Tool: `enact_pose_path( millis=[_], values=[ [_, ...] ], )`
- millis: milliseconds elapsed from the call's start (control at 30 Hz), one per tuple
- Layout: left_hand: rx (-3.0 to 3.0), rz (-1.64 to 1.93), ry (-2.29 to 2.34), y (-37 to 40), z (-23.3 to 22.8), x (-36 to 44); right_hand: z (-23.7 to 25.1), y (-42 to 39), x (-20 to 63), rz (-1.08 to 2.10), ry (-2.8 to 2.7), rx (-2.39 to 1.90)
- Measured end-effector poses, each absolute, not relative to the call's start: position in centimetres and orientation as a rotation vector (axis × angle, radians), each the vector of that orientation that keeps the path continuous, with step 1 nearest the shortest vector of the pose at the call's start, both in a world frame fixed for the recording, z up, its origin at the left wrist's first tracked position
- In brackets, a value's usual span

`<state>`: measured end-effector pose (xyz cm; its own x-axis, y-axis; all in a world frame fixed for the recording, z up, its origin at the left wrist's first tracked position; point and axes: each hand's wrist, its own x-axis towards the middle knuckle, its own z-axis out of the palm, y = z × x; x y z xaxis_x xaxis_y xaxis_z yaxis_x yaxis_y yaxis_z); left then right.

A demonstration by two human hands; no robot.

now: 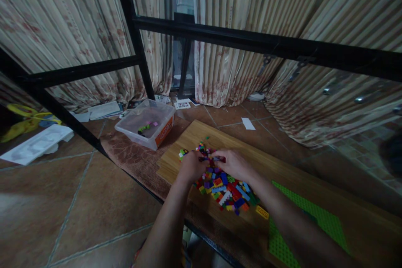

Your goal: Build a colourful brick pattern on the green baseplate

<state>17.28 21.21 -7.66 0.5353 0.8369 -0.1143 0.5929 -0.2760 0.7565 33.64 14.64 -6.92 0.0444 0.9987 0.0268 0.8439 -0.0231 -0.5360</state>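
At the far left, well apart from the brick pile, there are one yellow object [25,117] and one white moulded tray [36,144], both on the floor. Nearer to the pile, at its left and farther from the person, stands one clear plastic box [128,127]. It has one orange label [164,131], but its writing is too small to read. Inside are a few green and pink bricks [144,128]; I cannot count them exactly. Beyond the pile, slightly left, lies one white card [182,105] with a black pattern like a QR code.

Then come two hands. The left hand [192,165] has its fingers bent down at the pile's far left part. The brick pile [224,186] lies on one wooden counter [188,136], with bricks of many colours, too many to count. The right hand [234,164] also bends its fingers over the pile, facing the left; I cannot tell what either hand grips.

Beyond the pile, to the right, is one white paper [248,124] on the floor. Just right of the pile lie one yellow brick [262,212] and, further right, one green studded baseplate [278,240], partly behind the right forearm.
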Motion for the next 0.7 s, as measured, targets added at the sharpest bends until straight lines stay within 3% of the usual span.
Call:
enact_pose_path(
  millis=[400,600,700],
  values=[
    [2.038,0.356,1.346,21.8,-7.4,16.7,-9.5,23.0,30.7,0.416,-1.54,-2.22],
    [1.942,0.468,1.386,22.4,-7.9,16.8,-9.7,22.1,31.8,0.516,-1.463,-2.057],
    [1.615,0.565,1.225,22.0,-7.7,17.4,-9.3,19.9,31.7,0.712,-1.296,-1.737]
  ],
)
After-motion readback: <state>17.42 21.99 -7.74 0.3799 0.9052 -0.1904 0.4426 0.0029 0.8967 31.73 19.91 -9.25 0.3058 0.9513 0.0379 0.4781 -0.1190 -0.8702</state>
